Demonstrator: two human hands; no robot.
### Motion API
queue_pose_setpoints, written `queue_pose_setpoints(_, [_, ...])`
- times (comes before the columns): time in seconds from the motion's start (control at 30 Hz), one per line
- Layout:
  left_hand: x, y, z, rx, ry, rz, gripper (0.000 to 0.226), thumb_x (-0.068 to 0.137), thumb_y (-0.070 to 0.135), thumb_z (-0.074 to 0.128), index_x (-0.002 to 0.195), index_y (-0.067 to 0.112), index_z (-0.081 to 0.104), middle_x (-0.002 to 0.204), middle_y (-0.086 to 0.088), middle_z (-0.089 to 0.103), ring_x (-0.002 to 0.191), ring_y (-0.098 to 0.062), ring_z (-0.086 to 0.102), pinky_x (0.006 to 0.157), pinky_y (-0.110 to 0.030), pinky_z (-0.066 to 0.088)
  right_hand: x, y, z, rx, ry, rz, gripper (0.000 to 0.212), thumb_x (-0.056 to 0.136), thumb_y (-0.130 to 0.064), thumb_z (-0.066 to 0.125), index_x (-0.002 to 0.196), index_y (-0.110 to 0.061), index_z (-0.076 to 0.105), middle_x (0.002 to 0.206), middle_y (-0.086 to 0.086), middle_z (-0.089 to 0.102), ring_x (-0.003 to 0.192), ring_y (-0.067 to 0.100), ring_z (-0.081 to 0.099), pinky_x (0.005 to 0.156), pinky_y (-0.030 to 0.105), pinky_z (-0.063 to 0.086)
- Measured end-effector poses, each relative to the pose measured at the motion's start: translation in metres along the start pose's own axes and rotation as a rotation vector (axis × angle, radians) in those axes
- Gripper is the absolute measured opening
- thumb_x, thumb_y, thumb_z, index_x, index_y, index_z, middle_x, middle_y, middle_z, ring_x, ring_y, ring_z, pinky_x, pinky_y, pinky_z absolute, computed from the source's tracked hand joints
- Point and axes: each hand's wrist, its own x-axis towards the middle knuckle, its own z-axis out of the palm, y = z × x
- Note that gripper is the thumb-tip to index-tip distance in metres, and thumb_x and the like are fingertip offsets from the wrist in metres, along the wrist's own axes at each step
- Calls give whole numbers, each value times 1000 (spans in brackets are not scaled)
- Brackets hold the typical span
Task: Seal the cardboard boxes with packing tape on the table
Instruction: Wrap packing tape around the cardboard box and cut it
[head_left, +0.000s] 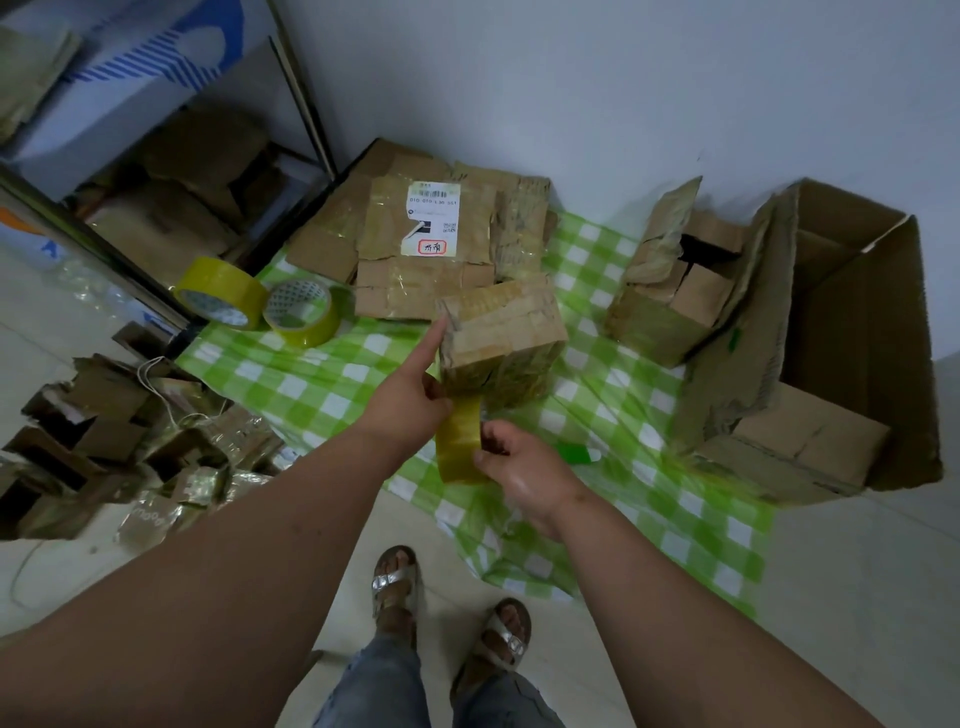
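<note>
Here, my right hand (524, 470) grips a roll of yellowish packing tape (460, 447), its strip running up onto the small taped cardboard box (501, 335) standing on the green-checked bench (322, 384). My left hand (410, 395) presses that box's left edge with a straight forefinger, the other fingers curled. Two spare tape rolls (260, 301) lie to the left; flattened cartons (415, 239) sit behind, a large open carton (852, 332) at right.
</note>
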Motion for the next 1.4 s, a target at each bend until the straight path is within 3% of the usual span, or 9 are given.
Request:
queue_pose_setpoints(0.2, [2, -2, 4, -56, 38, 16, 94, 88, -3, 59, 145, 61, 20, 80, -11, 56, 69, -17, 52, 61, -26, 47, -2, -4, -12, -44, -59, 32, 34, 88, -29, 64, 121, -20, 66, 118, 0, 69, 110, 19, 64, 102, 41, 49])
queue_pose_setpoints(0.3, [2, -1, 5, -56, 60, 22, 93, 88, -3, 60, 145, 60, 21, 86, -23, 59, 68, -17, 52, 62, -25, 46, -4, 2, -28, 18, 31, 57, 22, 91, -12, 63, 112, -13, 69, 108, -1, 67, 99, 15, 63, 86, 23, 49])
queue_pose_setpoints(0.47, [3, -1, 8, -86, 32, 13, 95, 90, 0, 62, 146, 61, 16, 81, -16, 54, 70, -21, 50, 61, -30, 44, 5, 34, -57, -752, 284, -1, 49, 91, -21, 58, 139, -24, 52, 136, 1, 47, 127, 27, 41, 106, 38, 38])
queue_pose_setpoints(0.67, [1, 0, 8, -67, 23, -1, 98, 88, -1, 62, 143, 65, 15, 76, -10, 55, 69, -18, 54, 65, -28, 47, 13, 49, -61, -1101, 260, 27, 47, 93, -17, 44, 136, -35, 48, 131, -2, 47, 124, 23, 39, 98, 39, 29])
queue_pose_setpoints(0.8, [0, 4, 6, -64, 9, -12, 98, 89, -1, 62, 142, 67, 14, 73, -9, 54, 66, -15, 53, 64, -28, 47, 13, 52, -66, -1068, 313, 25, 40, 89, -8, 43, 125, -26, 50, 127, 0, 52, 121, 24, 45, 96, 38, 31])
queue_pose_setpoints(0.9, [0, 6, 7, -59, 7, -16, 98, 89, -1, 62, 143, 66, 15, 71, -7, 54, 63, -13, 52, 62, -27, 46, 13, 44, -74, -789, 398, 19, 22, 93, -9, 47, 115, -13, 49, 119, 10, 54, 108, 34, 55, 85, 37, 39])
queue_pose_setpoints(1.03, [1, 6, 7, -30, 11, -16, 97, 89, 0, 62, 144, 65, 14, 70, -6, 56, 61, -12, 52, 61, -27, 46, 5, 6, -69, -460, 393, -244, 12, 95, -13, 52, 107, -12, 55, 100, 6, 53, 86, 24, 53, 69, 31, 37])
queue_pose_setpoints(1.23, [2, 5, 6, 3, 25, -11, 98, 87, 1, 62, 141, 68, 14, 71, -15, 59, 59, -12, 53, 58, -25, 45, -5, -36, -55, -685, 224, -481, 24, 95, -25, 53, 116, -16, 61, 108, 4, 57, 95, 25, 56, 77, 41, 50])
queue_pose_setpoints(1.4, [2, 5, 6, 13, 25, -12, 95, 88, 5, 64, 143, 64, 14, 58, 3, 50, 60, -12, 53, 61, -27, 45, -2, -47, -49, -843, 229, -528, 29, 96, -31, 50, 119, -21, 65, 102, -1, 56, 92, 23, 58, 69, 32, 46])
